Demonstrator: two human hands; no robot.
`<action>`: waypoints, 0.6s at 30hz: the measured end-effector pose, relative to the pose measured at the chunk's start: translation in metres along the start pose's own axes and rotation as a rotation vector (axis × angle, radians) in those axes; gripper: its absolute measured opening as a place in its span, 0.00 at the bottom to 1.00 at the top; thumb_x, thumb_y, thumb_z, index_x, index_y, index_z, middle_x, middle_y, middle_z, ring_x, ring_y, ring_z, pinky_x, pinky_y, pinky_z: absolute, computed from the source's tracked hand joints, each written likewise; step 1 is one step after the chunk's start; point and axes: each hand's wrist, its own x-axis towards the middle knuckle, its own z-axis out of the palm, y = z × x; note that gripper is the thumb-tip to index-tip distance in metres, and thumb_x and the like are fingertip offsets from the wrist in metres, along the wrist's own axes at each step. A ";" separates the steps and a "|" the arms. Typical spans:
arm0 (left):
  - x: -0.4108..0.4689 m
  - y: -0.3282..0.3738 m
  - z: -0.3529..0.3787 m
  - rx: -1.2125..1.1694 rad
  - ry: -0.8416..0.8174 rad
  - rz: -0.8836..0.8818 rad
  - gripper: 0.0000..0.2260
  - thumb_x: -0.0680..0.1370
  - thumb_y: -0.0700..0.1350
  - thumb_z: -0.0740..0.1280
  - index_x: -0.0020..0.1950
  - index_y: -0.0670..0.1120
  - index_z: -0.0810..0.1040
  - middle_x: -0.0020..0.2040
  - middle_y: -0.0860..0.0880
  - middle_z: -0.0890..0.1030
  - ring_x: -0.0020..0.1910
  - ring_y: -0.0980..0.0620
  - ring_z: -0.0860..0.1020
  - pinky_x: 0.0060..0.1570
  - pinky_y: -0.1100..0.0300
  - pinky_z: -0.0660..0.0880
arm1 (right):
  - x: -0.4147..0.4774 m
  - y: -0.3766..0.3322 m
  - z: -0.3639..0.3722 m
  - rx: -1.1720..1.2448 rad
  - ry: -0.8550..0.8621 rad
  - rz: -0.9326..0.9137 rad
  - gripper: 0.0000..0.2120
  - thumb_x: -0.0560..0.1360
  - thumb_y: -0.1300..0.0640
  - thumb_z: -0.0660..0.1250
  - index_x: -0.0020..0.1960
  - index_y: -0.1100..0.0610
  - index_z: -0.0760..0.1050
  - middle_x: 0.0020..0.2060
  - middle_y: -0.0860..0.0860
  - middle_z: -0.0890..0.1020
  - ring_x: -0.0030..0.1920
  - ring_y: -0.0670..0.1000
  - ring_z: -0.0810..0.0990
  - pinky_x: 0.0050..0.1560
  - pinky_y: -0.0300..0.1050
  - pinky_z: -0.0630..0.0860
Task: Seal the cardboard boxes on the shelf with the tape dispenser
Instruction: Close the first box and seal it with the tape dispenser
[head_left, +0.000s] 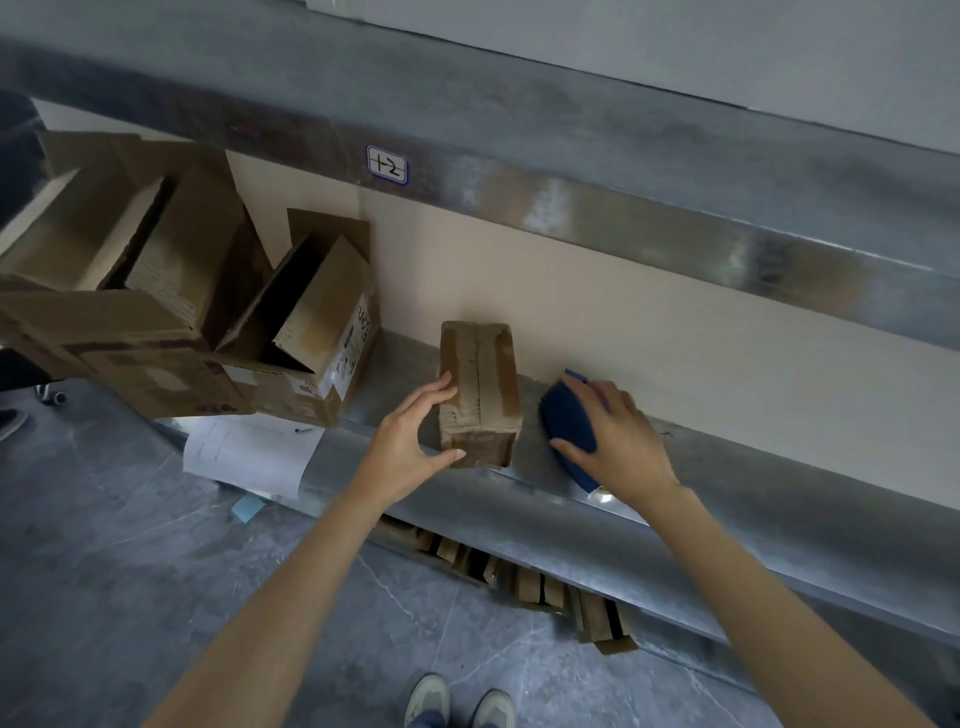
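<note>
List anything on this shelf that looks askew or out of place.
The big open box at the left sits tilted and overhangs the front edge of the shelf; the smaller open box beside it leans too. A paper sheet hangs over that edge below them. Cardboard scraps lie on the floor underneath.

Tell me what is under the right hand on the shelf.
A blue tape dispenser lies on the metal shelf; the right hand curls over it. Its left side and near tip show; the rest is hidden by the hand.
</note>
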 end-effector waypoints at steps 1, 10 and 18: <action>0.001 0.000 -0.004 0.005 -0.023 0.003 0.34 0.68 0.46 0.80 0.72 0.49 0.73 0.75 0.59 0.68 0.73 0.62 0.67 0.73 0.52 0.67 | 0.003 -0.008 -0.002 0.072 -0.001 -0.054 0.36 0.74 0.42 0.71 0.76 0.51 0.63 0.68 0.54 0.72 0.65 0.57 0.72 0.55 0.53 0.78; 0.010 0.000 -0.016 -0.047 -0.053 -0.028 0.30 0.67 0.48 0.80 0.68 0.47 0.77 0.71 0.56 0.73 0.69 0.63 0.70 0.72 0.58 0.68 | 0.027 -0.043 0.021 0.361 -0.018 -0.174 0.28 0.71 0.46 0.75 0.67 0.56 0.76 0.64 0.51 0.75 0.63 0.51 0.75 0.57 0.49 0.79; 0.010 0.003 -0.011 0.026 -0.023 0.003 0.26 0.70 0.46 0.78 0.67 0.45 0.77 0.70 0.56 0.73 0.67 0.68 0.70 0.70 0.67 0.66 | 0.022 -0.045 0.025 0.366 0.037 -0.189 0.25 0.73 0.49 0.73 0.66 0.59 0.77 0.62 0.54 0.77 0.60 0.52 0.78 0.56 0.48 0.80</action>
